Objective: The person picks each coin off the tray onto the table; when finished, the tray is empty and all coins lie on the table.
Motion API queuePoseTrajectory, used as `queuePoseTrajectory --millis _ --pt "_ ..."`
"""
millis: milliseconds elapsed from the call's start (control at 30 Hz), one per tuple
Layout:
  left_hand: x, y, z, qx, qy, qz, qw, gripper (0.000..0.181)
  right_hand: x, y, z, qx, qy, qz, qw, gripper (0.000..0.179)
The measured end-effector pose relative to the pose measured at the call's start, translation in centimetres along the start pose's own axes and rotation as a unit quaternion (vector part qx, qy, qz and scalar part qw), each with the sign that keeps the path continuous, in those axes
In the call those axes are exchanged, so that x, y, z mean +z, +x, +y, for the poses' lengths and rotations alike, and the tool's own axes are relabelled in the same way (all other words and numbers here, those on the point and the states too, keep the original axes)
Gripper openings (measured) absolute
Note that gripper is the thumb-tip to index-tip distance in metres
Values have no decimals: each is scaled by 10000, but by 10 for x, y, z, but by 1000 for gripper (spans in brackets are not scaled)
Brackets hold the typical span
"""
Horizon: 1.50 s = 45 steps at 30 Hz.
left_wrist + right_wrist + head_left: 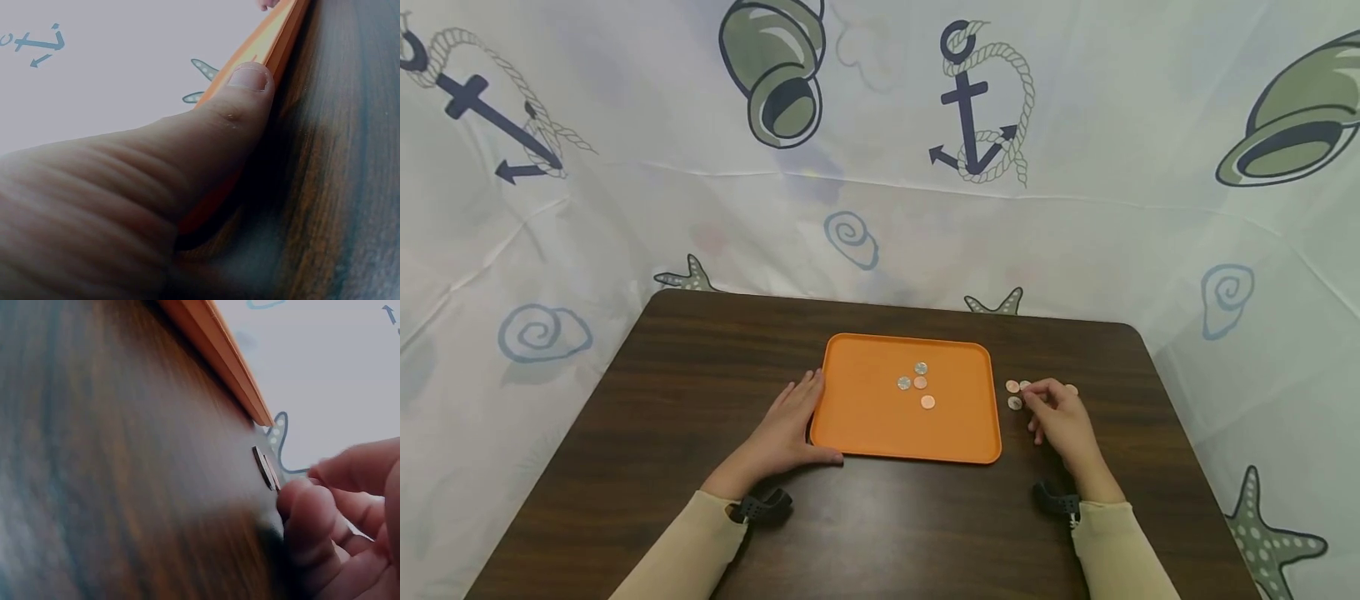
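An orange tray (880, 429) lies on the dark wooden table, with silver and copper coins (928, 402) on its right half. My left hand (782, 429) rests around the tray's near left corner, fingers straight along the left side. In the left wrist view its thumb (231, 115) presses along the near rim. Right of the tray, my right hand (1060, 421) hovers at several loose coins (1015, 403), thumb and index fingertips close together. The right wrist view shows these fingertips (303, 509) beside coins (263, 467) seen edge-on; whether a coin is between them is hidden.
The table (865, 533) ends at a back edge just beyond the tray. One copper coin (1072, 389) shows partly behind my right hand. A white cloth (895, 217) printed with anchors, shells and starfish hangs around the table. Each wrist wears a black band.
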<state>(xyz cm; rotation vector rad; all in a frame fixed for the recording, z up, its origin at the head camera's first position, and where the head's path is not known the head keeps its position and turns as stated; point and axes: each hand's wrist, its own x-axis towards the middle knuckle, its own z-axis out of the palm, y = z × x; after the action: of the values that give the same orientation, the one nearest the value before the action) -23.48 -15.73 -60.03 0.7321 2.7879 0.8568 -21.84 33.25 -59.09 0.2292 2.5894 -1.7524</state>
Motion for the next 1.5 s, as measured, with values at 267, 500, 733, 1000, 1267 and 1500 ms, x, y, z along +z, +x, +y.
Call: queuePoseTrajectory --millis 267,500,733,1000,1267,1500 --pt "2 2 3 -13 1 -24 10000 144 5 -7 -23 -285 445 236 9983 36" --pt "1 1 3 -4 -21 -13 10000 144 41 -16 -77 -1059 -763 -937 9870 20" --pt "3 0 1 17 -20 -28 10000 144 83 -5 -100 -1399 -2510 -1612 9442 12" --pt "1 2 1 -8 -19 -9 10000 145 107 5 -102 -1523 -3278 -1485 9205 20" --pt "1 3 0 -31 -62 -69 10000 146 112 5 -96 -1764 -3615 -1291 9064 11" --pt "0 2 0 -23 -63 -47 10000 145 114 7 -94 -1604 -3733 -1451 9021 12"
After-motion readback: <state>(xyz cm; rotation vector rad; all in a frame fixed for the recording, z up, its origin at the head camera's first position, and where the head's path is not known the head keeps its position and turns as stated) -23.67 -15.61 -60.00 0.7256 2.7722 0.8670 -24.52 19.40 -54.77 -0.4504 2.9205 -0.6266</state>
